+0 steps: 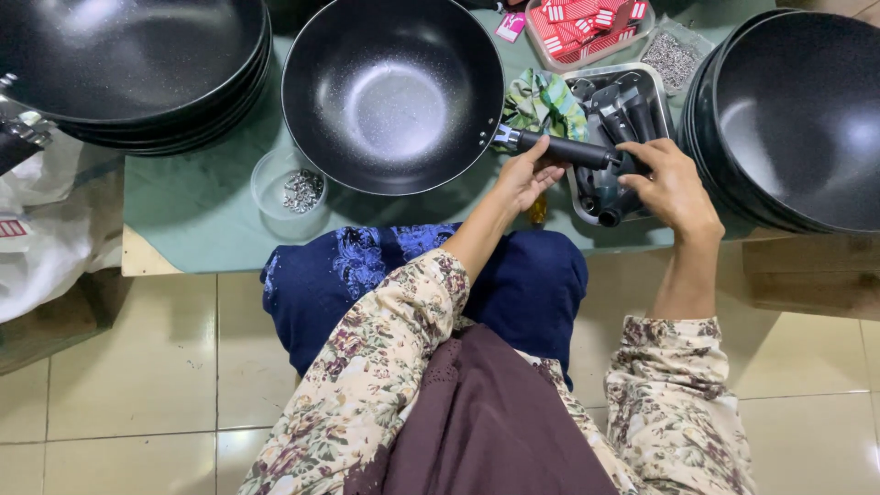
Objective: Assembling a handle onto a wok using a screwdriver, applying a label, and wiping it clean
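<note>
A black non-stick wok [392,92] sits on the green-covered table [197,206], its black handle [568,149] pointing right. My left hand [527,174] grips that handle near the metal bracket. My right hand [674,188] rests on the loose black handles [623,110] in a metal tray [576,197], fingers curled over one of them at the tray's front. A small yellowish object peeks out beneath my left hand; I cannot tell what it is.
Stacks of black woks stand at the far left [137,64] and right [797,119]. A clear bowl of small metal screws [298,191] sits near the table's front edge. A tray of red packets [587,23], a bag of screws [674,55] and a green patterned cloth [545,105] lie behind.
</note>
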